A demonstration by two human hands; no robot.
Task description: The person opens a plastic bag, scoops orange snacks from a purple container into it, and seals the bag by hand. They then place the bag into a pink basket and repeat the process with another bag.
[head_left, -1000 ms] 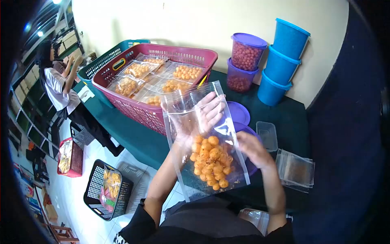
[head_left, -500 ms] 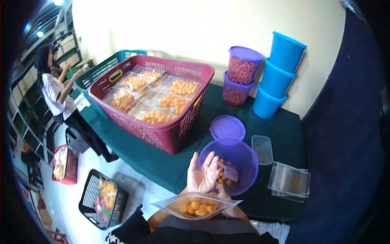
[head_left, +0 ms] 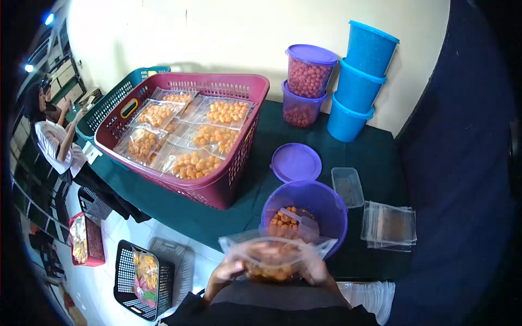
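Observation:
A clear zip bag (head_left: 274, 271) with orange ball-shaped snacks in it is held up close to my body, blurred by motion. My left hand (head_left: 235, 266) is closed on the bag's left side, and my right hand (head_left: 314, 265) grips the right side. Behind the bag stands a purple tub (head_left: 334, 217) with more orange balls at its bottom. A translucent scoop (head_left: 305, 224) rests among those balls. The purple lid (head_left: 296, 163) lies flat just beyond the tub.
A maroon basket (head_left: 212, 187) full of filled bags stands at left on the green-covered table. Purple and blue tubs (head_left: 356, 84) are stacked by the wall. A clear box (head_left: 348, 187) and flat bags (head_left: 389, 224) lie at right. Two people work at far left.
My left hand has come down from over the purple tub and now holds the bag's left side. The bag is more upright and nearer the tub. My view has shifted slightly.

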